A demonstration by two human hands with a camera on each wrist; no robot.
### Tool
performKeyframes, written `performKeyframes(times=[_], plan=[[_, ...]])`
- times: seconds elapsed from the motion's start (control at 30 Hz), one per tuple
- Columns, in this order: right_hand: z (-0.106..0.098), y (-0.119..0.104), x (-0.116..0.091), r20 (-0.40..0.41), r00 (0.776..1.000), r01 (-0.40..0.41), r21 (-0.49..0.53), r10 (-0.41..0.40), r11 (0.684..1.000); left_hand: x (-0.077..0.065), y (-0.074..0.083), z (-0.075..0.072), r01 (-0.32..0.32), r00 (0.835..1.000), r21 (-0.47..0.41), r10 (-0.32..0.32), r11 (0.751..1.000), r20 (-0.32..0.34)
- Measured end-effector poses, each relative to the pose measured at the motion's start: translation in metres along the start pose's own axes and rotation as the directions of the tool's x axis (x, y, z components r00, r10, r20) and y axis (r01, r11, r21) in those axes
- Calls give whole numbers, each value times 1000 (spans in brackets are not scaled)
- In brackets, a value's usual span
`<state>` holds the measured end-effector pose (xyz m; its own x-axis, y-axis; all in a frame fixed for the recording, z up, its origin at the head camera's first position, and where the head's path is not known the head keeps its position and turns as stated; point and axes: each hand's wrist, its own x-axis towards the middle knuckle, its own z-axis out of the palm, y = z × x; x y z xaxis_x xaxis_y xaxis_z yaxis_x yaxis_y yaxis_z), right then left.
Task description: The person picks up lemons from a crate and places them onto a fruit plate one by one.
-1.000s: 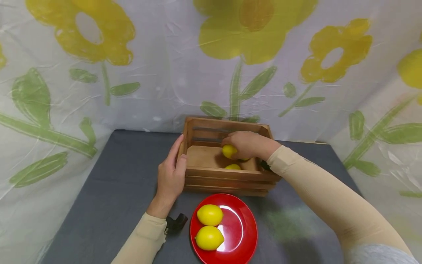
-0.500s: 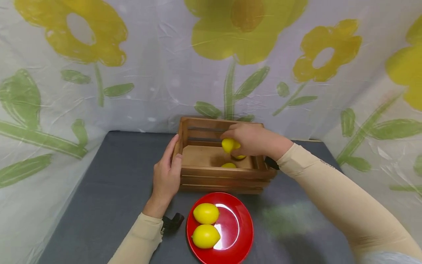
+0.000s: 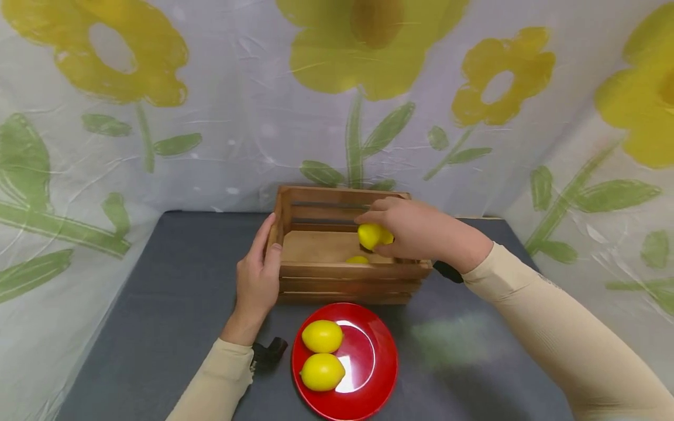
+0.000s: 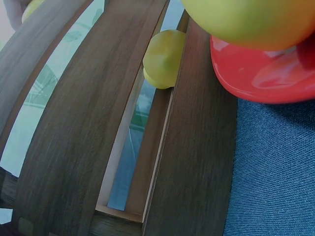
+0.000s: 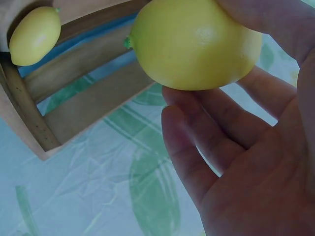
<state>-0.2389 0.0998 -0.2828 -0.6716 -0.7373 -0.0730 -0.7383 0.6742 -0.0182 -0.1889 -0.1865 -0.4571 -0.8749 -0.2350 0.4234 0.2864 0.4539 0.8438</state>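
My right hand (image 3: 421, 231) pinches a yellow lemon (image 3: 372, 235) between thumb and fingers, over the right part of the wooden crate (image 3: 353, 286). In the right wrist view this lemon (image 5: 197, 44) has a green tip. Another lemon (image 3: 357, 259) lies inside the crate, half hidden by the front slats; the left wrist view catches yellow fruit (image 4: 165, 56) through a slat gap. My left hand (image 3: 257, 280) rests along the crate's left end, fingers straight, thumb by the front corner. Two lemons, a rear one (image 3: 322, 337) and a front one (image 3: 323, 372), lie on a red plate (image 3: 376, 374).
The plate stands just in front of the crate on a dark cloth-covered table (image 3: 158, 327). Behind the crate hangs a white sheet (image 3: 237, 146) painted with yellow flowers. A black wrist-camera mount (image 3: 270, 352) juts from the left wrist, close to the plate.
The right hand has lifted the lemon off the crate's floor and moved it rightward relative to the crate. The left hand stays against the crate. The whole head view has shifted slightly.
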Motion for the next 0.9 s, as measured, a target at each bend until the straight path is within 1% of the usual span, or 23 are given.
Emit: performKeyframes(times=[0.1,0.3,0.5,0.63,0.77,0.9], plan=[[-1,-6,-8,2,1000,-7,8,7,1000,0,0,-1,2,1000,-3,-2,1000,-2],[0,-20,-27,-32,999,8,9,-8,1000,0,2,-1,-1,1000,14,1,1000,2],[4,-36,-49,-16,1000,-18,41,19,999,1,1,2,-8,1000,8,8,1000,11],[10,-44,-60,-26,1000,7,47,-6,999,2,-1,2,0,1000,15,0,1000,11],[19,-50,-67,-44,998,52,52,-50,997,2,-1,1,6,1000,22,-6,1000,6],[34,-55,-72,-24,999,50,81,-48,995,2,0,1,9,1000,25,-10,1000,7]])
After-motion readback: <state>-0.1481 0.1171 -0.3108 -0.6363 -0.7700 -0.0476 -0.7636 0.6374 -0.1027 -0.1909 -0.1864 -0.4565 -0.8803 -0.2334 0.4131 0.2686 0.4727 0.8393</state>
